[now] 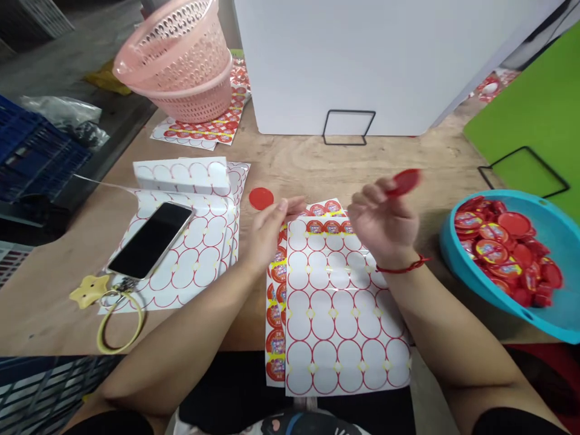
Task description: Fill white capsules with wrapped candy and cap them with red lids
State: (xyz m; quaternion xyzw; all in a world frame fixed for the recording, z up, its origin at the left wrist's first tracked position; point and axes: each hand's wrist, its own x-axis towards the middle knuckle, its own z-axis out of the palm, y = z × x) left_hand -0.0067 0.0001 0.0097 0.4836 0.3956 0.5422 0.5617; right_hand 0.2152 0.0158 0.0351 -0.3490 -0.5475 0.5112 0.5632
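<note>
A red disc (406,182) is pinched between the fingers of my right hand (385,217), raised above the right side of the sticker sheets. My left hand (267,232) hovers by the left top edge of those sheets, fingers stretched out and apart from the thumb, nothing visible in it. Just beyond it another red disc (261,198) lies flat on the table. The top sheet (348,314) shows rows of bare white circles, with a row of red round stickers (331,227) at its far edge. A blue basin (466,266) at the right holds several red discs, many with printed stickers.
A phone (151,240) and a yellow wrist-ring keychain (120,323) rest on used sheets (199,241) at the left. Pink baskets (181,66) stand at the back left. White board (362,66) and green board (534,115) rise behind, with black wire stands (348,144).
</note>
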